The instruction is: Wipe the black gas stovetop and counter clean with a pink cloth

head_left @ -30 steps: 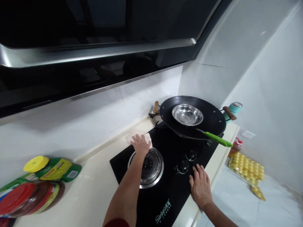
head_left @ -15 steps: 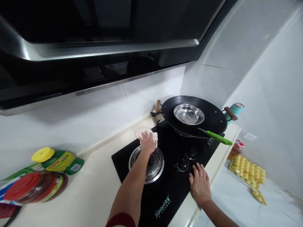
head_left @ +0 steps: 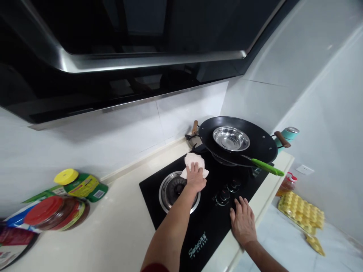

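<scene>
My left hand [head_left: 195,178] presses a white cloth [head_left: 195,161] onto the black glass gas stove [head_left: 153,185], just behind and to the right of the left burner [head_left: 173,190]. Its fingers lie over the cloth, which spreads out beyond them. My right hand [head_left: 243,221] rests flat on the stove's front edge, fingers stretched out and holding nothing. Close to it are two control knobs [head_left: 224,194]. Over the other burner sits a large black wok [head_left: 261,147] holding a shiny metal bowl [head_left: 231,139] and a utensil with a green handle [head_left: 268,166].
On the left counter stand a red-lidded jar [head_left: 56,213] and a green bottle with a yellow cap [head_left: 87,187]. A black range hood [head_left: 136,83] hangs overhead. A teal bottle [head_left: 290,132] is behind the wok. Yellow egg trays [head_left: 300,211] lie on the floor at right.
My left hand has slid the cloth to the right across the stove, from the counter-side edge behind the burner. My right hand stays on the front edge. The view has shifted slightly.
</scene>
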The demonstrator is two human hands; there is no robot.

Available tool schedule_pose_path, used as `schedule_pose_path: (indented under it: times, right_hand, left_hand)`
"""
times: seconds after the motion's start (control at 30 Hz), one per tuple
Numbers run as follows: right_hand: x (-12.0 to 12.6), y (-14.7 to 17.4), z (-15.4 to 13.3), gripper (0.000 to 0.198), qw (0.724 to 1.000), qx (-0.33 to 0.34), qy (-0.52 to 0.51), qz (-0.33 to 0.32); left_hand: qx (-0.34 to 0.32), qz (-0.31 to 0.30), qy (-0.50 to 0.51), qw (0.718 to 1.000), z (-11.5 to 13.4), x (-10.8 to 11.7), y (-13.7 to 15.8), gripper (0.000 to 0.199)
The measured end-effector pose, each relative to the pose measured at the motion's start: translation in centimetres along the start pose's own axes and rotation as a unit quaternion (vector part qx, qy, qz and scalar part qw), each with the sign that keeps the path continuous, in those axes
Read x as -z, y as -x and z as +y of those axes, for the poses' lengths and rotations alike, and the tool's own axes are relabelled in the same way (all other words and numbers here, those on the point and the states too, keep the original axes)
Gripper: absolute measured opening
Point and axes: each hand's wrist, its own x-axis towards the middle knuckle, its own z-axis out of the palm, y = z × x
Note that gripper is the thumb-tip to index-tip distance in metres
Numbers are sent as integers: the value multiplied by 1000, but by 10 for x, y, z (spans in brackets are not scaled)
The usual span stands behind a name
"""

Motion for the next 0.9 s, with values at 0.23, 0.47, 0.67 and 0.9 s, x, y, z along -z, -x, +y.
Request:
schedule_pose_path:
  times: [0.23, 0.47, 0.67, 0.9]
  right_hand:
    - [-2, 0, 1, 58, 1000, 1, -2, 8]
    - [2, -1, 2, 56, 1000, -1, -9, 5]
    - [2, 0, 6, 58, 1000, 5, 0, 1]
    - [-2, 1, 10, 58, 1000, 0, 1, -4]
  left_hand:
    - [-79, 26, 56, 995, 43, -12, 47, 56]
    - [-78, 58, 92, 991, 63, -18, 90, 52]
    - [-46, 80, 89, 992, 68, -23, 104, 84]
    - [-33, 94, 82, 992, 63, -33, 136, 55]
